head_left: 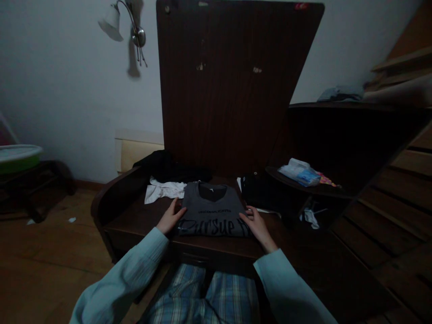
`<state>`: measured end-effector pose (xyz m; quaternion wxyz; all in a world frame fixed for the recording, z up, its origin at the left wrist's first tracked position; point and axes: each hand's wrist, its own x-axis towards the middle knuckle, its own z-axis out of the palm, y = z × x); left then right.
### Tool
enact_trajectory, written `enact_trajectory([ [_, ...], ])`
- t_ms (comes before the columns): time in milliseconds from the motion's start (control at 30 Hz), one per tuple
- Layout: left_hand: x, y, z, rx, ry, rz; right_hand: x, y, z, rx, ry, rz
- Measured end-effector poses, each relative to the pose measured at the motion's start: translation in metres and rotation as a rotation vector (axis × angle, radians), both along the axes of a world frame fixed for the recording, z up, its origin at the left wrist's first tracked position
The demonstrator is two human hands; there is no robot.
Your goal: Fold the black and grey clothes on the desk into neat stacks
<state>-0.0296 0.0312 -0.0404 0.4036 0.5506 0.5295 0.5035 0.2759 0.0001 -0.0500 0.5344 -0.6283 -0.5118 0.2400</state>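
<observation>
A folded grey T-shirt [213, 204] with dark lettering lies flat on the brown wooden dresser top [135, 220], its neckline away from me. My left hand [171, 217] rests at the shirt's left edge, fingers extended and slightly apart. On the opposite edge, my right hand [255, 221] touches the fabric with its fingers spread. Neither hand is closed around the cloth. A crumpled white cloth [164, 190] lies just beyond my left hand, and dark folded fabric [259, 191] is behind my right hand.
Black clothing [158, 162] is heaped at the back left. A tall dark panel [226, 90] rises behind the dresser. To the right, a curved shelf [303, 189] bears a blue-and-white plastic packet [299, 172]. A wall lamp [113, 24] hangs at upper left, above a stool with a green basin [20, 166].
</observation>
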Motion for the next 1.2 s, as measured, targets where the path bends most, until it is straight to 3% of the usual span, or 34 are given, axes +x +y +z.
enact_trajectory([
  [133, -0.01, -0.029, -0.001, 0.107, 0.256, 0.029, 0.0, -0.026, 0.003, -0.024, -0.009, -0.043],
  [233, -0.011, -0.044, 0.005, 0.135, 0.341, -0.034, -0.001, -0.04, 0.008, -0.054, 0.02, 0.052],
  [433, 0.0, -0.049, 0.0, 0.162, 0.173, -0.102, -0.002, -0.042, 0.004, 0.014, 0.193, 0.147],
  [667, 0.014, -0.049, -0.005, 0.124, 0.046, 0.027, -0.001, -0.034, -0.005, -0.001, 0.251, 0.161],
  [800, 0.011, -0.046, -0.007, 0.101, -0.021, -0.005, -0.002, -0.038, 0.002, -0.008, 0.313, 0.181],
  [1000, 0.004, -0.037, -0.014, 0.123, 0.015, 0.008, 0.002, -0.038, 0.008, -0.022, 0.325, 0.173],
  [1200, 0.006, -0.042, -0.005, 0.126, 0.072, 0.064, 0.0, -0.038, 0.004, 0.011, 0.307, 0.13],
])
